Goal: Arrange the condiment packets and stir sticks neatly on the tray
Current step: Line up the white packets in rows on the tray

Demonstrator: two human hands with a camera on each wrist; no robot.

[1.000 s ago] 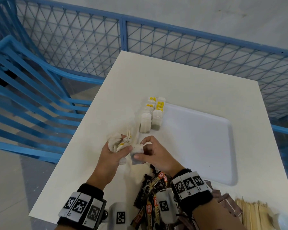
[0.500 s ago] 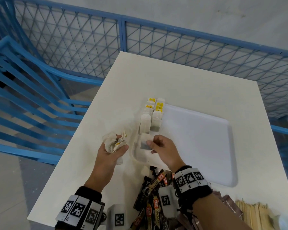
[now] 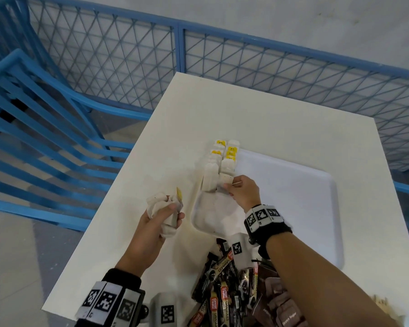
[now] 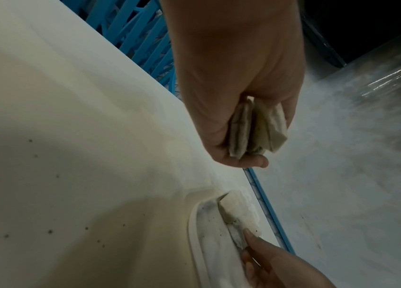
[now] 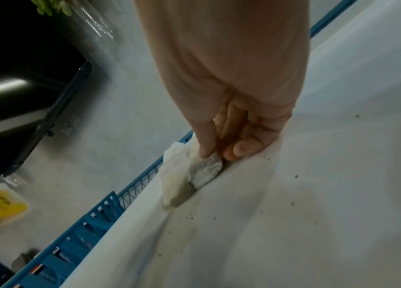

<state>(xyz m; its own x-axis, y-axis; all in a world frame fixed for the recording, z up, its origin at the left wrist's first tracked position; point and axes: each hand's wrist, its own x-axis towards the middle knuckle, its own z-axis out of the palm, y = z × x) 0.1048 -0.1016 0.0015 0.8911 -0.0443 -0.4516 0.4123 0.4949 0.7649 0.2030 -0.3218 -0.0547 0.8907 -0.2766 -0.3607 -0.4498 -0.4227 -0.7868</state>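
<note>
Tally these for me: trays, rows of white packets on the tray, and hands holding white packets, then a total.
Tray: 1
Rows of white packets: 2
Hands holding white packets: 2 (left hand grips a bunch; right hand pinches one packet)
Total: 5

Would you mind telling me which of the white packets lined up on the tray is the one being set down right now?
The nearest packet of the right-hand row, pinched by the right hand; the other packets in the rows stand untouched.
</note>
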